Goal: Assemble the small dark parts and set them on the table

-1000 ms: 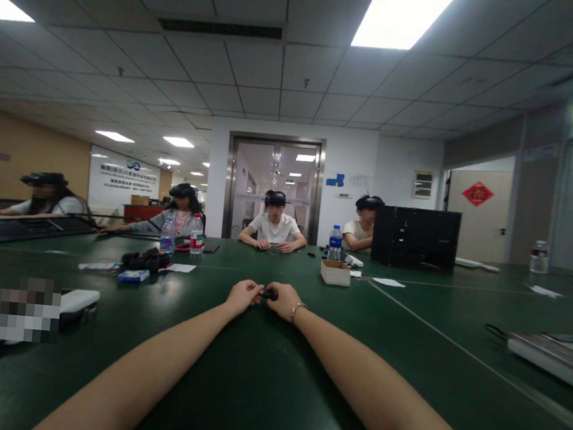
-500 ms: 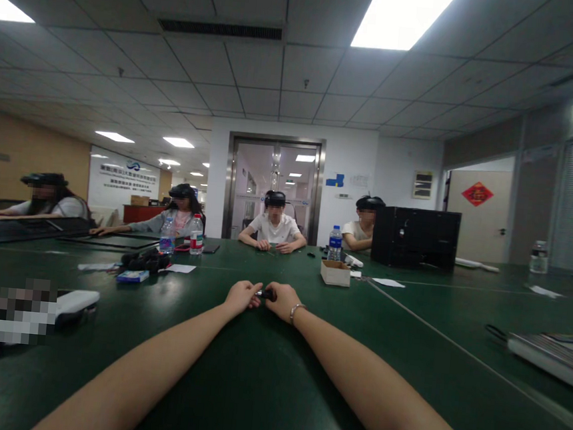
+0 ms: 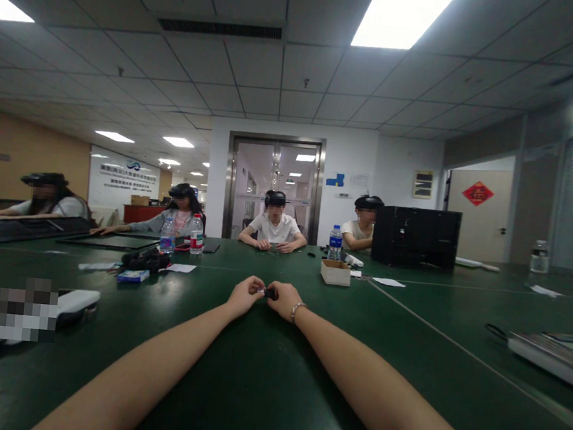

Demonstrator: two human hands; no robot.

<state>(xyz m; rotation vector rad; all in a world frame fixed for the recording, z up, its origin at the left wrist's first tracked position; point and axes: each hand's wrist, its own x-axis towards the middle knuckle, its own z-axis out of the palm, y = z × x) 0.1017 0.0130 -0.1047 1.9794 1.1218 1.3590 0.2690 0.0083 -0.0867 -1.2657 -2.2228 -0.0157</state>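
Over the green table my two hands meet around a small, dark, stubby object [image 3: 270, 293] with a bright silvery end. What kind of thing it is I cannot make out. My left hand [image 3: 245, 295] has its fingers closed in a pinch at the silvery end. At the black end, my right hand [image 3: 283, 300] is closed round it, and a bracelet [image 3: 297, 310] circles that wrist. The fingers hide part of the object.
Beyond my hands, the green table [image 3: 231, 384] holds a small cardboard box [image 3: 335, 273], bottles [image 3: 335, 243], a blue packet [image 3: 133, 276] and a black computer case [image 3: 415, 237]. A metal-sided unit [image 3: 555, 359] lies at right. Several people [image 3: 273, 226] sit across and to the left.
My left hand has tipped up slightly and its fingers have shifted at the silvery end. The small object has moved a little to the right. My right hand has hardly moved.
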